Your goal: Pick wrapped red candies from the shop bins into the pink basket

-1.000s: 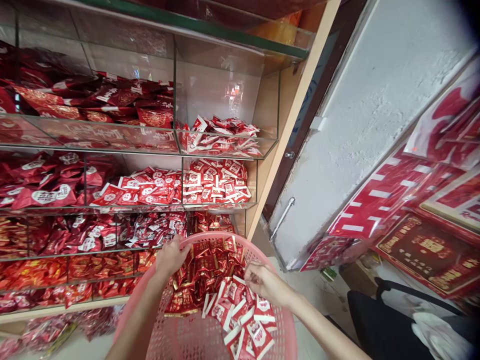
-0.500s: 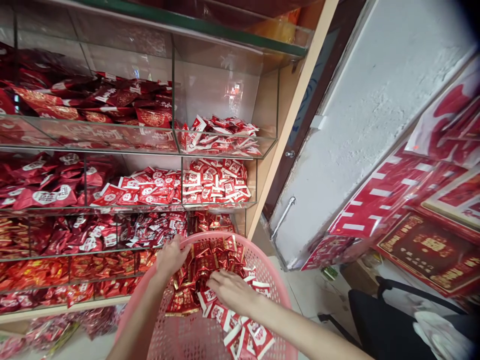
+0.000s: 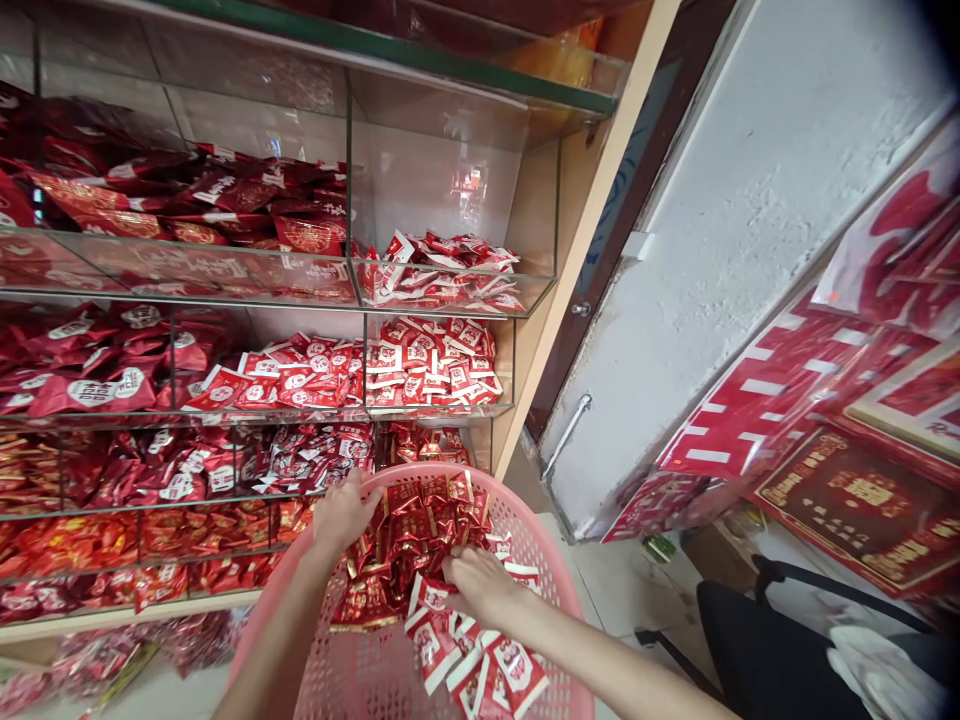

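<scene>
A shelf unit [image 3: 589,220] of glass tiers, packed with red and orange packets [image 3: 300,375], rises directly behind a perforated pink basket [image 3: 529,525]. Glass fronts and dividers stand between the basket and the shelved stock. To the right are a dark door [image 3: 559,370], a patchy pale wall [image 3: 750,200] and stacked red-and-white goods [image 3: 727,440] in clear wrap, beside a dark red box [image 3: 862,500] with gold lettering. A black chair [image 3: 757,640] draped with a white cloth [image 3: 885,670] sits at lower right, well apart from the basket; wrapped bundles [image 3: 120,660] lie at lower left.

The basket's near side is cut off by the bottom edge, and the left forearm covers part of its left rim. The fine print on the packets is too small to read.

The left hand [image 3: 345,515] is clamped on the basket's rim. The right hand [image 3: 487,590], its fingers curled, is inside the basket over the packets; whether it pinches one cannot be told. Red-and-gold packets [image 3: 409,525] overlap at the basket's far side, with red-and-white packets [image 3: 517,670] nearer the camera. The basket's mouth faces up; its long axis cannot be judged. The nearest red-and-white packet lies lengthwise from upper left to lower right.
</scene>
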`<state>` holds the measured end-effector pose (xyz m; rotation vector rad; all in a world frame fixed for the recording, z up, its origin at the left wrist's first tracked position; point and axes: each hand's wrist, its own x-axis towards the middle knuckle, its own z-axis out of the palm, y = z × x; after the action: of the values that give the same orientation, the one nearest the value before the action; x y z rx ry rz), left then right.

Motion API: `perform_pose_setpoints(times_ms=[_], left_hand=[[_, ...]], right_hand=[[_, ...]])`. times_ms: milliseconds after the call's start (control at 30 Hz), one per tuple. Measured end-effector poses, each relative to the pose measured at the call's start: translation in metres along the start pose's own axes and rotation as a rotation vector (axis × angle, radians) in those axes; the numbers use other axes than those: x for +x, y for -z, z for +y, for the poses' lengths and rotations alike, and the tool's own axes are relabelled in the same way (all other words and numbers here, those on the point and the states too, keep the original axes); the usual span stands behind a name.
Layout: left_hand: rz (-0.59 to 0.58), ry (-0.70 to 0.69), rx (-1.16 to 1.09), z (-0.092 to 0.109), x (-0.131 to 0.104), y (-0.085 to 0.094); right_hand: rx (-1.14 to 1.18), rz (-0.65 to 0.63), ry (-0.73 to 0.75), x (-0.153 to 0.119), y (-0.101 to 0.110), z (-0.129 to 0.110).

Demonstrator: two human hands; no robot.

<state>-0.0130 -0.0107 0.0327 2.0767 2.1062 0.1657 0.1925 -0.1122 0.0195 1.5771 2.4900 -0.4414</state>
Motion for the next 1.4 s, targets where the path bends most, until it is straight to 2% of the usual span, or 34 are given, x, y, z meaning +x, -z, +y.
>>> perform_pose_setpoints(times_ms=[133, 267, 333, 467, 533, 633, 733, 833, 933, 1000, 1067, 1133, 1200, 1300, 1400], left_hand=[[0.000, 0.004, 0.003, 0.000, 0.000, 0.000], [0.004, 0.006, 0.009, 0.001, -0.001, 0.001], [0.001, 0.010, 0.012, 0.001, -0.001, 0.002], [-0.003, 0.013, 0.000, 0.001, -0.001, 0.002], [-0.001, 0.008, 0.000, 0.001, -0.001, 0.002], [-0.001, 0.006, 0.002, 0.002, -0.001, 0.002], [-0.004, 0.005, -0.005, 0.002, -0.001, 0.003], [-0.013, 0.011, 0.004, 0.002, -0.001, 0.004], [-0.013, 0.012, 0.007, 0.002, -0.001, 0.004], [-0.011, 0.009, -0.001, 0.002, -0.002, 0.004], [-0.004, 0.005, -0.007, 0.002, -0.002, 0.003], [0.006, -0.002, -0.008, 0.002, -0.002, 0.002], [0.011, -0.008, -0.002, 0.002, -0.002, 0.002], [0.009, -0.006, 0.001, 0.002, -0.002, 0.003], [-0.002, -0.001, -0.004, 0.002, -0.002, 0.005]], right_hand=[[0.025, -0.006, -0.004, -0.004, 0.002, 0.000], [0.094, 0.163, 0.099, -0.021, 0.017, 0.012], [0.103, 0.274, 0.098, -0.034, 0.030, 0.024], [-0.008, 0.432, -0.028, -0.062, 0.049, 0.048], [-0.104, 0.435, -0.137, -0.069, 0.048, 0.053], [-0.209, 0.356, -0.276, -0.070, 0.034, 0.049], [-0.249, 0.248, -0.334, -0.065, 0.021, 0.041], [-0.220, 0.169, -0.337, -0.063, 0.025, 0.031], [-0.167, 0.155, -0.269, -0.058, 0.035, 0.012], [-0.145, 0.123, -0.199, -0.048, 0.033, -0.009], [-0.132, 0.062, -0.132, -0.032, 0.019, -0.035], [-0.116, 0.003, -0.078, -0.013, -0.003, -0.058], [-0.149, 0.005, -0.063, 0.003, -0.027, -0.076], [-0.186, -0.013, -0.069, 0.017, -0.052, -0.090], [-0.201, -0.039, -0.041, 0.018, -0.061, -0.095]])
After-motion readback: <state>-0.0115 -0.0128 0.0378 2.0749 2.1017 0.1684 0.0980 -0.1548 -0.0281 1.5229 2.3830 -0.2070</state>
